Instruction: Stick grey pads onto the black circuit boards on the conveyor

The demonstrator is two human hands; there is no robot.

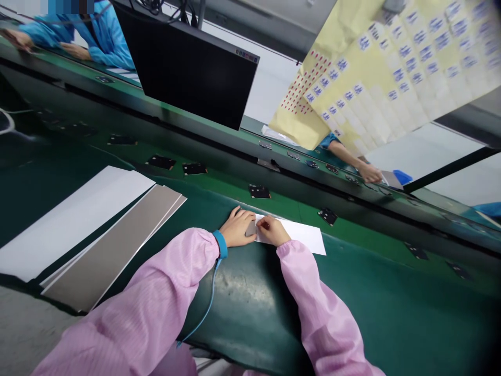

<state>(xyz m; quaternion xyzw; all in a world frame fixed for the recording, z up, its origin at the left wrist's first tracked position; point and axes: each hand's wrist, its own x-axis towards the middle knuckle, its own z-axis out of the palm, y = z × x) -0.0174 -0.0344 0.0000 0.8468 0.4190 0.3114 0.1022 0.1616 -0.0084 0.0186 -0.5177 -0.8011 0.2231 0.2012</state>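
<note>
My left hand (237,227) and my right hand (273,231) meet at the left end of a white strip of paper (303,235) lying on the green work surface (254,297). Both hands have their fingers curled in a pinch on a small grey patch (251,228) at that end of the strip. Pink sleeves cover both my arms, and a blue wrist strap (221,243) with a cord sits on my left wrist.
Stacked white and grey sheets (97,230) lie at the left. Small black parts (260,192) sit along the green conveyor. A black monitor (188,68) stands behind it. A yellow label sheet (383,68) hangs at the upper right. Co-workers in blue sleeves (105,36) work across the line.
</note>
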